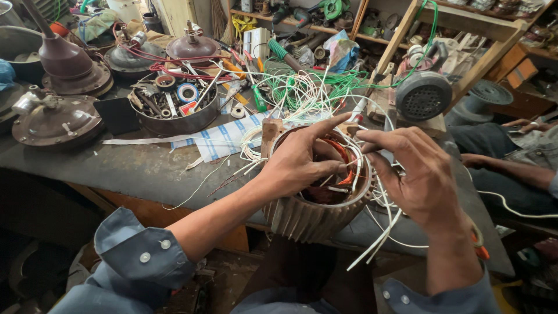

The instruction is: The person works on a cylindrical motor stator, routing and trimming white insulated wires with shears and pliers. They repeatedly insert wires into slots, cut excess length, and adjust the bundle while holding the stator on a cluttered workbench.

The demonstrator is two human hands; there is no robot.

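The surface was dark and crowded, and I took the ribbed motor stator at its near edge as my landmark. It stood tilted, its round opening facing up and toward me, so its axis ran from the near edge of the surface up toward my head rather than lying flat. Behind and left of the stator sat a round metal tray of small parts, well apart. Both hands met over the stator's opening. My left hand lay on its left rim, fingers curled down into the bore among the copper windings, forefinger stretched out toward the far rim. My right hand hovered at the right rim, half open, thumb and forefinger pinching toward the thin white lead wires that spilled over that side; I could not tell whether a wire was truly caught. The left hand was the nearer to the windings.
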